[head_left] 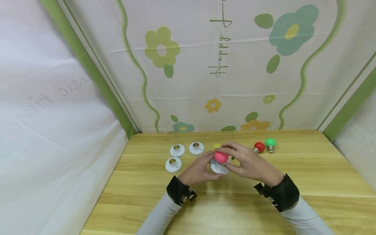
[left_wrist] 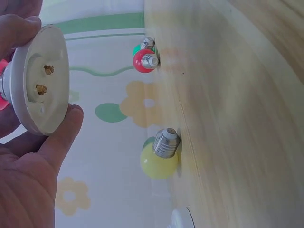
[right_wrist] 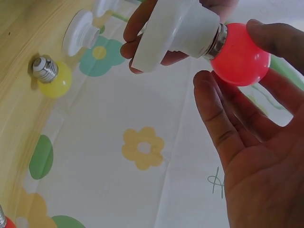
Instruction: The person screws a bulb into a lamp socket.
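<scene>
Left hand (head_left: 201, 169) grips the white socket (right_wrist: 185, 33) above the desk (head_left: 220, 215), right hand (head_left: 249, 163) curls round the pink bulb (head_left: 221, 157) at its mouth: long axis near upright, round end up, metal end down!

1. Here's the wooden table (head_left: 223, 209), light grain running crosswise!
2. Left side: three white sockets (head_left: 173, 165), openings up.
3. Yellow bulb (left_wrist: 159, 164) lies between them and the red bulb (head_left: 259, 146).
4. Rightmost, the green bulb (head_left: 270, 142), just beside the red!
</scene>
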{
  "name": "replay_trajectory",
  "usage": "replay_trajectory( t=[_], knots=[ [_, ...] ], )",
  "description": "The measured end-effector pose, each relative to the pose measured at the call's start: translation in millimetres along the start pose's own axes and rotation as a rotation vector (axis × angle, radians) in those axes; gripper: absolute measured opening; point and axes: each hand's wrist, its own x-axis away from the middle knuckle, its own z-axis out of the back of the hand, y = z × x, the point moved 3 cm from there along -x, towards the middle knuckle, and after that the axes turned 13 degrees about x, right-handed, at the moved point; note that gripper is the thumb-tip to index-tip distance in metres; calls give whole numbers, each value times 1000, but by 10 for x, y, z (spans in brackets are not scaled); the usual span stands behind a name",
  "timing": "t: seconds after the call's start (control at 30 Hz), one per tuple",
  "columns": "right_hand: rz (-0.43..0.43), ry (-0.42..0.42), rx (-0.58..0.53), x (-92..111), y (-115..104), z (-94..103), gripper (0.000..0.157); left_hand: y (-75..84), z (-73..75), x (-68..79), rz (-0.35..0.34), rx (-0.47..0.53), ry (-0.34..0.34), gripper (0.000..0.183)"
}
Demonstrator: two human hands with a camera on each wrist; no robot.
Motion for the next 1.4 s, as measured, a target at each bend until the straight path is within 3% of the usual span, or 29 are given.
replay_trajectory(
  t=[0.27,0.57,0.93,1.4],
  knots=[
    [-54,-4,35,-2,21,-25,48,25,-5,6,13,-28,7,67],
    [-67,-36,13,9,5,-32,69,16,-10,8,20,-11,-2,65],
    [32,-14,13,18,-39,-5,54,9,-1,8,-9,-7,-8,68],
    [-6,-21,45,16,-8,-13,48,17,-8,18,-22,-12,3,69]
  ],
)
